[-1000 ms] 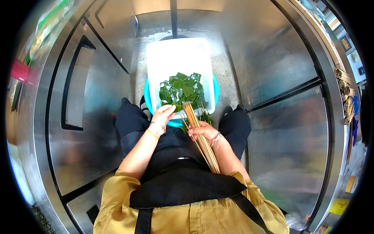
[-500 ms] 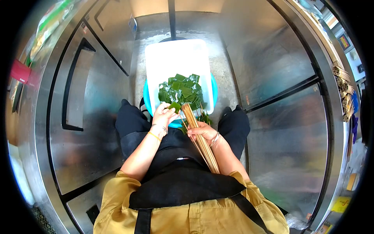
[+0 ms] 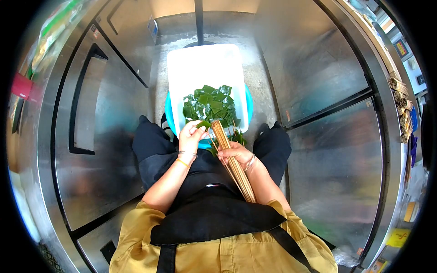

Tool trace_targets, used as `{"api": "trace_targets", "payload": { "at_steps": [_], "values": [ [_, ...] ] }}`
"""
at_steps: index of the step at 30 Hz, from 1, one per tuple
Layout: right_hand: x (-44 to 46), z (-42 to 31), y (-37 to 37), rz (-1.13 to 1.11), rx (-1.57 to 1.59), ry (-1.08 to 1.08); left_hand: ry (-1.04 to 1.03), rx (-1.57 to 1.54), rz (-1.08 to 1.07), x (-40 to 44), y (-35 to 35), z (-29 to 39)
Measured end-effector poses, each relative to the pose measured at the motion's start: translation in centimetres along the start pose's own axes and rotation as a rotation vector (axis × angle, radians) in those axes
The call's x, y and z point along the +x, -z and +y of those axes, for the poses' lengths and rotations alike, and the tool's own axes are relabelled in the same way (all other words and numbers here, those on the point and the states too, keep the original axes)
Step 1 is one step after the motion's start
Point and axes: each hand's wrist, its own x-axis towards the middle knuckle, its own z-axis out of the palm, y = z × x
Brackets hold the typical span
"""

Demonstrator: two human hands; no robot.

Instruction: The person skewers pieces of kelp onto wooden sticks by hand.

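Flat dark-green pieces (image 3: 210,103) lie heaped in the near half of a white tray (image 3: 205,63). At the tray's near edge my left hand (image 3: 191,135) pinches one green piece (image 3: 204,124) between thumb and fingers. My right hand (image 3: 234,154) is closed around a thick bundle of thin wooden sticks (image 3: 236,170), which slants down toward my lap. One or two sticks stand apart from the bundle, their tips near the pinched piece. More green pieces (image 3: 237,138) show just beyond my right hand, partly hidden by the sticks.
Under the tray is a turquoise basin (image 3: 249,104), between my knees on the concrete floor (image 3: 261,86). Steel cabinet doors (image 3: 334,168) rise on both sides, with a black handle (image 3: 75,109) on the left. Bundled sticks (image 3: 403,109) lie on the right counter.
My left hand has lifted a green piece slightly off the heap and turned it toward the stick tips. The right hand keeps its hold on the bundle. The view has shifted a little.
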Motion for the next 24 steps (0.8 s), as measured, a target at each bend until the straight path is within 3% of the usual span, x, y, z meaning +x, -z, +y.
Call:
{"api": "trace_targets", "payload": {
  "at_steps": [2,7,9,11,17,19,24],
  "values": [
    [0.0,0.1,0.1,0.006,-0.002,0.008,-0.176,0.147,-0.032,-0.4,-0.1,0.0],
    [0.2,0.3,0.1,0.015,-0.010,0.034,-0.347,0.440,-0.026,-1.6,-0.6,-0.8],
    [0.4,0.2,0.0,0.020,-0.013,0.038,-0.340,0.488,-0.012,-2.2,-1.1,-1.0],
    [0.3,0.3,0.0,0.036,-0.037,0.059,-0.278,0.283,0.037,-2.2,-2.0,-0.8],
    [0.3,0.0,-0.1,0.016,-0.051,0.013,-0.341,0.389,0.119,-1.5,-1.3,-1.3],
    [0.3,0.1,0.0,0.028,-0.080,0.014,-0.108,0.117,0.120,-1.1,-1.0,-1.8],
    [0.2,0.0,-0.1,0.033,-0.067,0.009,-0.083,0.211,0.080,-0.9,-1.0,-1.2]
  ]
}}
